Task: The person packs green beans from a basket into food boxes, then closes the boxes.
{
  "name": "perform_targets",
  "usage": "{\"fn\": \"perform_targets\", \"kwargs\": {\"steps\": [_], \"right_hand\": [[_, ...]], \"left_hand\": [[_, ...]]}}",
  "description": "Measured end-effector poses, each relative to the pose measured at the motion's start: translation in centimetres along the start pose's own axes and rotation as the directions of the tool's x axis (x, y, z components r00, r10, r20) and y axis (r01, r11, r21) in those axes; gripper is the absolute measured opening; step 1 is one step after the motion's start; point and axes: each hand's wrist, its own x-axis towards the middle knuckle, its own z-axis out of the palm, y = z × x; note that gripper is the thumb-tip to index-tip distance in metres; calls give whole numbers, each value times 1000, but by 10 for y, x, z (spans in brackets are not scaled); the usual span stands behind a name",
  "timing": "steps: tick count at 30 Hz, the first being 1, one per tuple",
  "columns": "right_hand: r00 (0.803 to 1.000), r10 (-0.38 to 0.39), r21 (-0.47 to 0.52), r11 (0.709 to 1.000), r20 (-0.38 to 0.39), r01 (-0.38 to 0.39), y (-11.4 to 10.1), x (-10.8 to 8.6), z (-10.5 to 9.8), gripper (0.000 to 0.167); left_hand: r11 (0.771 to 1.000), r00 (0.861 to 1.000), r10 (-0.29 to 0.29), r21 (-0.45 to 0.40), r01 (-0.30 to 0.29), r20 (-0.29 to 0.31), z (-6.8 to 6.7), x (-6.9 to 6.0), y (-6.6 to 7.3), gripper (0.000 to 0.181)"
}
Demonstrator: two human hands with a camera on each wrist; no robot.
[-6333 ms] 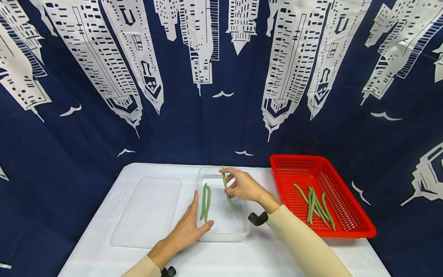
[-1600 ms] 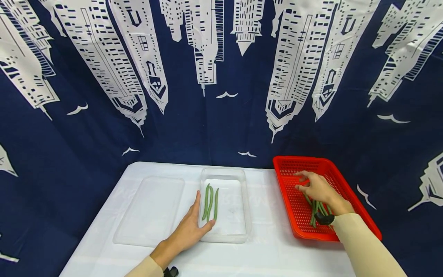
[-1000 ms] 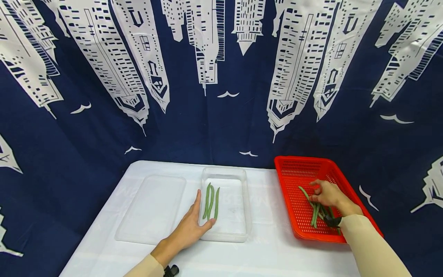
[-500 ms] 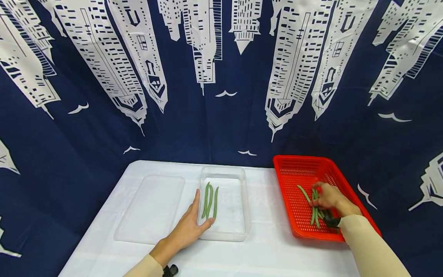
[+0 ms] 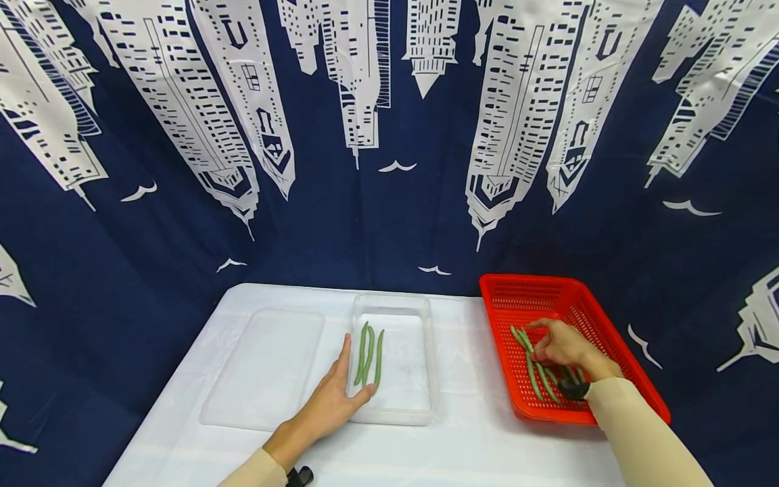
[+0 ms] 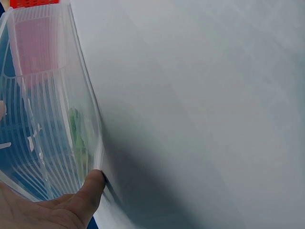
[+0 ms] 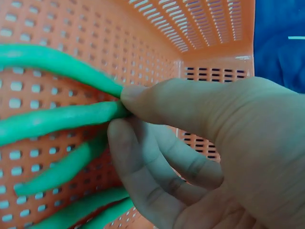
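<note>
A clear container (image 5: 404,418) holds three green beans (image 5: 379,355) lying lengthwise near its left side. My left hand (image 5: 328,399) rests against the container's left wall, thumb and fingers spread; in the left wrist view the thumb of that hand (image 6: 71,207) touches the container wall (image 6: 47,105). Inside the red basket (image 5: 504,352), my right hand (image 5: 562,345) is among several green beans (image 5: 531,375). The right wrist view shows the thumb and fingers of this hand (image 7: 186,109) closed at the ends of green beans (image 7: 62,119); how many are gripped I cannot tell.
A flat clear lid (image 5: 264,368) lies on the white table (image 5: 462,460) to the left of the container. A dark blue cloth (image 5: 365,223) with white building prints hangs behind the table.
A third bean, earlier pinched in my right hand, now lies in the container. My right hand has moved to the basket, and beans there have shifted leftward. My left hand stays at the container.
</note>
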Motion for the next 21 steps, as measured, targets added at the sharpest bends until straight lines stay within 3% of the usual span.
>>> {"fn": "perform_targets", "kwargs": {"steps": [2, 4, 9, 21], "right_hand": [[1000, -16, -23, 1000, 1, 16, -3, 1, 1, 68], [999, -43, -148, 988, -19, 40, -5, 1, 2, 67], [996, -71, -227, 972, -47, 59, -8, 0, 2, 58], [995, -67, -133, 990, -81, 55, -16, -4, 0, 66]], "left_hand": [[1000, 1000, 0, -5, 0, 1, 0, 0, 0, 117], [1000, 1000, -9, -5, 9, 4, 0, 0, -1, 117], [1000, 1000, -14, -6, 14, 6, 0, -1, -1, 117], [1000, 1000, 8, -7, -8, -5, 0, 0, 0, 117]]}}
